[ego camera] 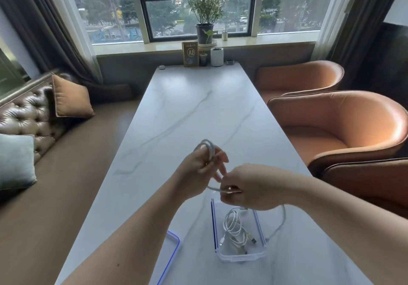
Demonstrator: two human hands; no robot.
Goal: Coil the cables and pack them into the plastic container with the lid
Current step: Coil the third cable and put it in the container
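My left hand [199, 170] holds loops of a grey cable [208, 149] above the white marble table [187, 112]. Just to its right, my right hand [247, 185] pinches the same cable's running strand, and the loose end hangs down past my right wrist to the tabletop [282, 218]. Below my hands stands a clear plastic container [239, 256] with blue seals; a coiled white cable [234, 225] and other cable ends lie inside it. The container's lid [171, 253], clear with a blue rim, lies flat on the table to the left of it.
At the table's far end stand a card holder marked A2 [190, 54], a white cup [216, 56] and a small pot. Two orange armchairs [340, 125] crowd the right side. A tufted leather sofa with cushions [70, 98] runs along the left.
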